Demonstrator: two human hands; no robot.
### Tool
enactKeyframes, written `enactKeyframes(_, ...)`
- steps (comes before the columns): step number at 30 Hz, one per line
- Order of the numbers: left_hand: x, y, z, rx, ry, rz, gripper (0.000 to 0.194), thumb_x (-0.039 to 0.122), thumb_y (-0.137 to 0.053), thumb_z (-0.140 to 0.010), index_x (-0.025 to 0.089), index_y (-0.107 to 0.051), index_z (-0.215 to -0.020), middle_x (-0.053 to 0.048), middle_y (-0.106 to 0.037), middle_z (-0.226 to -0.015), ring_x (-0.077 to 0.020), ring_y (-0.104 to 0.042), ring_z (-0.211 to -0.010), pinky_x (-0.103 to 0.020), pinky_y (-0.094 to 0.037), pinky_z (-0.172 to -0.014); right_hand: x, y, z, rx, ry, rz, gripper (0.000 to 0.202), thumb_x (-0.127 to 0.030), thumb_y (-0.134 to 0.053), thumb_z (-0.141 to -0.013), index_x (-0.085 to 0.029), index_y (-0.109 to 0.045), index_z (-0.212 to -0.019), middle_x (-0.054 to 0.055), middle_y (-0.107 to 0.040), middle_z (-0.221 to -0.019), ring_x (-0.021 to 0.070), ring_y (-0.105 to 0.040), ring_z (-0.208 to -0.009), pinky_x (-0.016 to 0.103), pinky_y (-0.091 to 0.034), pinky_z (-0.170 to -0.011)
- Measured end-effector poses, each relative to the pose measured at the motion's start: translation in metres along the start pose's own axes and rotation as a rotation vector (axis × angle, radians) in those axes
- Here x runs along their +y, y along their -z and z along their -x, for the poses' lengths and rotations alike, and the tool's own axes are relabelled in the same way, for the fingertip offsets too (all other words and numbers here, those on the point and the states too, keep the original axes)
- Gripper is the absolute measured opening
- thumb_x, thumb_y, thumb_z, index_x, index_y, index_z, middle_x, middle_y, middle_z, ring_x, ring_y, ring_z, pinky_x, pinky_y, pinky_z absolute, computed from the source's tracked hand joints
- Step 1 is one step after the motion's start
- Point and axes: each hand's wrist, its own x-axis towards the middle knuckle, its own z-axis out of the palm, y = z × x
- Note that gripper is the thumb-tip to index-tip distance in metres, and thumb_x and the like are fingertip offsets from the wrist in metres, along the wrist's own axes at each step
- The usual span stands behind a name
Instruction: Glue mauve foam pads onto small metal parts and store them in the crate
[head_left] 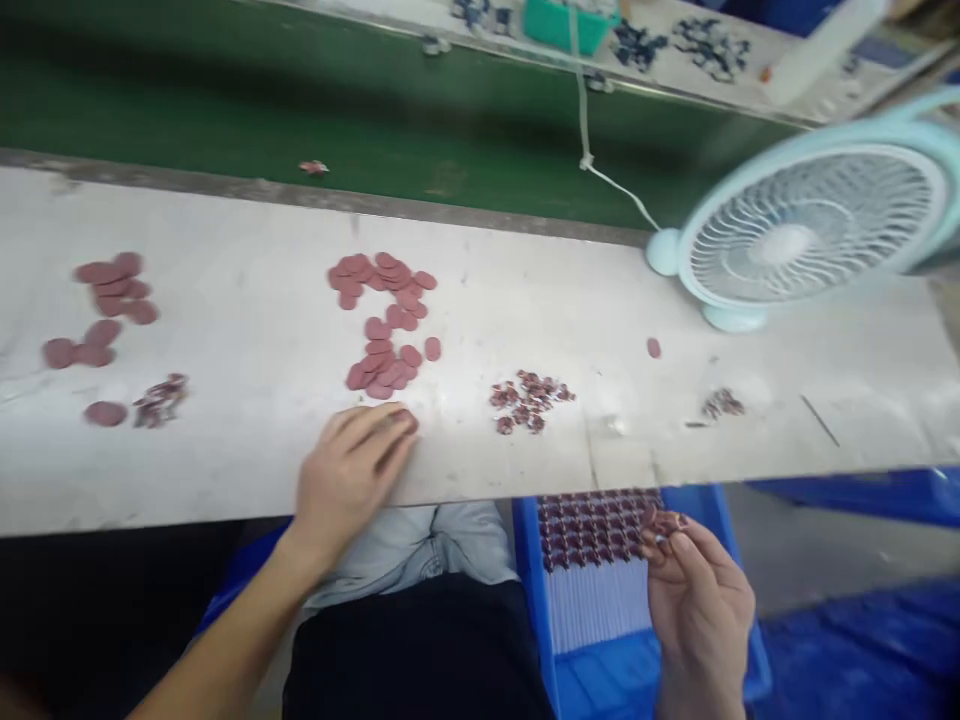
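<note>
evenly bright worktop, soft glare, dark lower left, motion blur, wide-angle edge distortion

No text, label, brand, number or sign can be read. Between 2 and 3 o'clock, the hub (782, 245) of the fan (716, 235) is too blurred to tell whether it bears any mark.
</note>
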Motion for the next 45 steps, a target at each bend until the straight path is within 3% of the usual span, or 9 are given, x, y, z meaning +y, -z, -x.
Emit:
enactKeyframes(4,-0.009,-0.005,-0.004,-0.094,0.001,-0.081,0.025,0.027,-0.073,-0.083,0.024,-0.075,-0.108,-0.004,-0.073,-0.12,-0.0297,-0.064,-0.114,-0.044,-0.045,-0.105,0.036,0.087,-0.035,0.263,0.068,0.182,0.036,-0.04,-0.082,-0.071,-0.019,-0.067,-0.096,0.001,-0.071,-0.091,0.0154,-0.069,-0.076,0.031,-0.06,-0.07)
enactKeyframes(9,-0.013,-0.013,-0.006,0.018,-0.074,-0.142,0.014,0.028,-0.08,-0.073,0.024,-0.076,-0.086,-0.003,-0.079,-0.103,-0.0294,-0.071,-0.1,-0.04,-0.051,-0.093,0.1,0.161,-0.064,0.37,-0.06,0.56,0.025,-0.036,-0.065,-0.093,-0.014,-0.065,-0.105,0.005,-0.068,-0.1,0.0168,-0.067,-0.084,0.035,-0.059,-0.075)
enactKeyframes(13,-0.005,-0.011,-0.011,0.047,-0.044,-0.129,0.02,0.029,-0.08,-0.073,0.025,-0.077,-0.092,-0.002,-0.079,-0.101,-0.0283,-0.071,-0.099,-0.039,-0.052,-0.093,0.141,0.179,-0.076,0.279,-0.133,0.8,0.029,-0.035,-0.063,-0.095,-0.016,-0.063,-0.116,0.008,-0.065,-0.116,0.0208,-0.066,-0.099,0.041,-0.057,-0.086)
enactKeyframes(22,0.039,0.012,-0.01,-0.072,0.631,0.647,0.026,0.027,-0.081,-0.074,0.027,-0.078,-0.1,0.002,-0.076,-0.099,-0.019,-0.07,-0.077,-0.034,-0.06,-0.081,0.178,0.182,-0.087,0.163,-0.171,0.985,0.034,-0.036,-0.063,-0.095,-0.017,-0.06,-0.123,0.009,-0.062,-0.125,0.0239,-0.063,-0.108,0.046,-0.055,-0.092)
enactKeyframes(29,0.031,0.013,-0.005,-0.146,0.759,0.898,0.013,0.03,-0.081,-0.074,0.03,-0.081,-0.087,0.004,-0.077,-0.104,-0.0196,-0.07,-0.076,-0.036,-0.063,-0.077,0.157,0.16,-0.085,0.256,-0.197,0.857,0.03,-0.035,-0.062,-0.095,-0.018,-0.062,-0.12,0.009,-0.063,-0.124,0.0226,-0.064,-0.106,0.044,-0.055,-0.091)
enactKeyframes(33,0.02,0.015,0.004,-0.22,0.862,1.047,0.018,0.033,-0.079,-0.075,0.031,-0.081,-0.093,-0.001,-0.077,-0.114,-0.0205,-0.071,-0.075,-0.032,-0.061,-0.068,0.115,0.135,-0.081,0.376,-0.127,0.612,0.03,-0.036,-0.063,-0.095,-0.016,-0.061,-0.117,0.008,-0.064,-0.117,0.0209,-0.065,-0.099,0.041,-0.056,-0.085)
enactKeyframes(36,0.021,0.01,0.012,-0.248,0.905,1.19,0.021,0.032,-0.081,-0.073,0.03,-0.08,-0.094,-0.006,-0.078,-0.11,-0.0194,-0.071,-0.072,-0.028,-0.06,-0.064,0.071,0.097,-0.068,0.373,-0.027,0.301,0.03,-0.043,-0.06,-0.095,-0.017,-0.061,-0.109,0.002,-0.064,-0.096,0.0144,-0.062,-0.078,0.03,-0.054,-0.069)
enactKeyframes(40,0.04,-0.005,0.016,-0.298,1.004,1.419,0.025,0.03,-0.084,-0.072,0.025,-0.08,-0.096,-0.009,-0.079,-0.104,-0.0199,-0.074,-0.077,-0.023,-0.06,-0.063,0.014,0.018,-0.04,0.034,-0.066,-0.154,0.044,-0.062,-0.054,-0.089,-0.02,-0.064,-0.091,-0.006,-0.049,-0.065,0.0087,-0.046,-0.051,0.019,-0.036,-0.041)
enactKeyframes(45,0.068,-0.016,0.018,-0.419,1.023,1.656,0.024,0.025,-0.079,-0.079,0.019,-0.078,-0.102,-0.011,-0.078,-0.109,-0.0176,-0.074,-0.083,-0.02,-0.06,-0.068,-0.02,-0.075,-0.051,-0.441,-0.253,-0.532,0.06,-0.067,-0.053,-0.086,-0.014,-0.07,-0.107,-0.004,-0.055,-0.07,0.0061,-0.038,-0.047,0.014,-0.022,-0.029)
